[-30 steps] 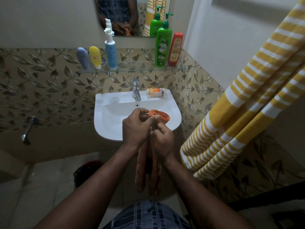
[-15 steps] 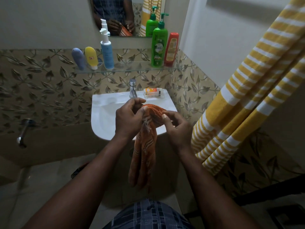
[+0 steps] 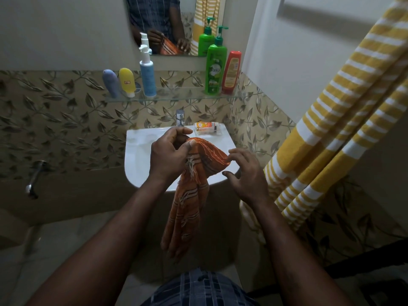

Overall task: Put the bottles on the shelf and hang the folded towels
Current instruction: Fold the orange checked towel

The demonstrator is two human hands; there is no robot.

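Dim, murky light; the white wall (image 3: 309, 62) at one o'clock is brightest, the floor (image 3: 55, 250) at eight o'clock sinks into shadow. Wide-angle bending curves the edges; the centre stays sharp

Your glass shelf (image 3: 181, 97) carries a purple tube (image 3: 111, 82), a yellow tube (image 3: 127, 81) and a blue pump bottle (image 3: 147, 76) at left, a green pump bottle (image 3: 215, 69) and a red bottle (image 3: 230, 72) at right. Below, a small packet (image 3: 206, 128) lies on the sink (image 3: 141, 155) rim.

The brand "Vatika" is read on the label of the green pump bottle (image 3: 216, 71), which is stood at the right end of the glass shelf (image 3: 176, 97). The print on the red bottle (image 3: 231, 71) beside it cannot be made out.
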